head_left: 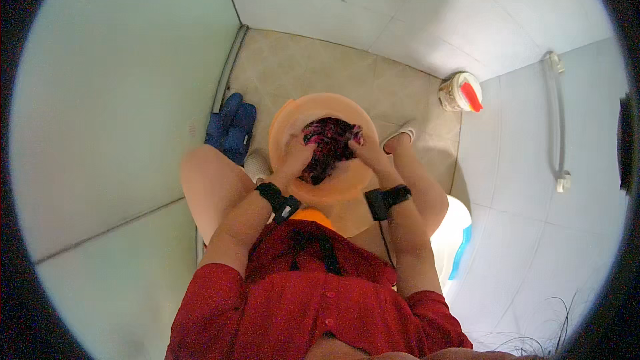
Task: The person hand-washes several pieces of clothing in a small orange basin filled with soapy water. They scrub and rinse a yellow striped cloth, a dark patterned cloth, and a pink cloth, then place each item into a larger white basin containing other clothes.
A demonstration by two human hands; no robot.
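Red-sleeved forearms reached toward twelve o'clock, where the left hand (295,159) and right hand (368,152), fingers clenched, gripped a dark magenta wet cloth (327,147) lying lengthwise inside the round orange plastic basin (293,117).

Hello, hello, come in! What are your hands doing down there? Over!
Left hand and right hand both gripping the dark pink cloth. Cloth sits in the orange basin on the tiled floor. Blue cloth beside basin, apart. Nothing blocking.
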